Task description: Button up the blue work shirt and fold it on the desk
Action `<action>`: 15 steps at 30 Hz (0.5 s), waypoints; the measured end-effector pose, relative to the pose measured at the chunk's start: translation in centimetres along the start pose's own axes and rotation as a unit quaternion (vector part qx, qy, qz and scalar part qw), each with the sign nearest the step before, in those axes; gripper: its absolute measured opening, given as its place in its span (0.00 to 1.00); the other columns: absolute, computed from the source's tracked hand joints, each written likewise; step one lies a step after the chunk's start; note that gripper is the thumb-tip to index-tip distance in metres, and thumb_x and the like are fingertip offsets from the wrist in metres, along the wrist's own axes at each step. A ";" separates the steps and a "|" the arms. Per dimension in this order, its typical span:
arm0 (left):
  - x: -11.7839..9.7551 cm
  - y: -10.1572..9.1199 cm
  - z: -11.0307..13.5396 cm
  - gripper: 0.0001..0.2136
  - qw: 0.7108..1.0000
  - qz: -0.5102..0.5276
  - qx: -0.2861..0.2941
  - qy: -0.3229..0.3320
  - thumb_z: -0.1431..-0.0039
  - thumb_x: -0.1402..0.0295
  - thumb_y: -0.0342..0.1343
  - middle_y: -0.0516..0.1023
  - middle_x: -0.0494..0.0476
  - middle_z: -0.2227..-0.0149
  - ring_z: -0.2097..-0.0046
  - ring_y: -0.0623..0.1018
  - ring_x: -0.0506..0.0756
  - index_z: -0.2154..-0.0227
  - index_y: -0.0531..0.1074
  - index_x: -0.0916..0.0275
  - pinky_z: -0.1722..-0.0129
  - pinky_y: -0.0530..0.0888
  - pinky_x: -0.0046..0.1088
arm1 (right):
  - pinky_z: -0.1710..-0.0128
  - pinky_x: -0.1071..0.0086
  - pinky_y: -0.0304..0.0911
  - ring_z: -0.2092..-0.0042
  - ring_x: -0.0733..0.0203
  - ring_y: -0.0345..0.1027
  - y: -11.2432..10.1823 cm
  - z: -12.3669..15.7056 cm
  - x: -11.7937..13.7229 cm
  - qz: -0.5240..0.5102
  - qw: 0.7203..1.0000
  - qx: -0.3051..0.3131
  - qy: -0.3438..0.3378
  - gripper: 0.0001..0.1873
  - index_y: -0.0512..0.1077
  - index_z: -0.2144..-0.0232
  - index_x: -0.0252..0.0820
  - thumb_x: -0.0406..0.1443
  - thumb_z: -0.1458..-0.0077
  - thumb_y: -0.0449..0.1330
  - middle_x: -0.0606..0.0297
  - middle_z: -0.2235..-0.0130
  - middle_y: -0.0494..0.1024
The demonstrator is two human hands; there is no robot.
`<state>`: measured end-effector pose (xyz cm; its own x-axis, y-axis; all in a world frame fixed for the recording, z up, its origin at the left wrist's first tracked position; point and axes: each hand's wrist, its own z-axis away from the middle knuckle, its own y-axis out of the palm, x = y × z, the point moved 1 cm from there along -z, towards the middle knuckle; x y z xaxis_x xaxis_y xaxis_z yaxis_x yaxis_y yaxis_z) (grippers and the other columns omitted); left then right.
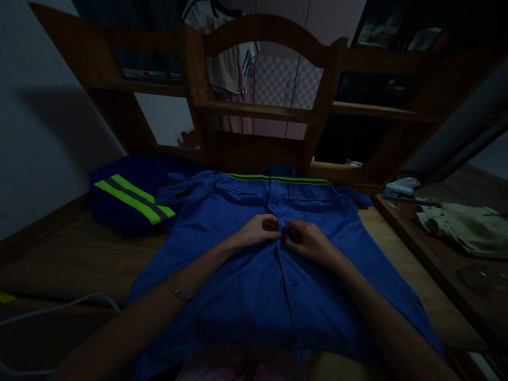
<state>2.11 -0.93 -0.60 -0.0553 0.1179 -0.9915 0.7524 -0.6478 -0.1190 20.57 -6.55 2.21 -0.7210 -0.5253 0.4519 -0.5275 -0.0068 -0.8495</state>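
From afar I have the left hand [256, 230] and right hand [309, 241] both pinching the front placket [282, 264] of the blue reflective-striped work shirt [242, 296], spread on the bench [59, 270], where a loosened pinch could let its overlap slip crooked.

No readable text or labels

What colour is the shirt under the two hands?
The shirt is blue, with a yellow-green-edged band across it; the head view shows it best.
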 end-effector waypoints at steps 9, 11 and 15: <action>0.1 0.1 -0.2 0.13 1.000 -0.015 -0.005 -0.001 0.57 0.70 0.62 0.74 0.56 0.67 0.66 0.74 0.50 0.67 0.68 0.68 0.65 0.69 0.25 | 0.73 0.76 0.52 0.73 0.68 0.63 0.0 0.0 0.1 -0.003 1.000 0.008 0.002 0.07 0.68 0.65 0.41 0.33 0.50 0.57 0.68 0.71 0.71; 0.2 0.0 -0.2 0.13 1.000 -0.011 -0.002 -0.003 0.57 0.70 0.62 0.74 0.56 0.67 0.66 0.74 0.50 0.67 0.68 0.68 0.65 0.69 0.25 | 0.73 0.76 0.51 0.73 0.67 0.63 -0.1 0.0 0.2 0.000 1.000 0.005 0.003 0.07 0.68 0.65 0.41 0.32 0.49 0.56 0.68 0.71 0.71; 0.2 0.0 -0.2 0.14 1.000 0.002 0.000 -0.008 0.57 0.69 0.62 0.74 0.57 0.67 0.66 0.74 0.50 0.67 0.68 0.68 0.65 0.69 0.25 | 0.72 0.75 0.52 0.71 0.66 0.64 -0.1 -0.1 0.2 0.002 1.000 -0.005 0.008 0.07 0.69 0.65 0.41 0.32 0.47 0.54 0.67 0.69 0.72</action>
<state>2.27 -0.76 -0.77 -0.0633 0.1036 -0.9926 0.7530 -0.6477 -0.1156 20.44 -6.54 2.42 -0.7295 -0.5123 0.4533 -0.5295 0.0035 -0.8483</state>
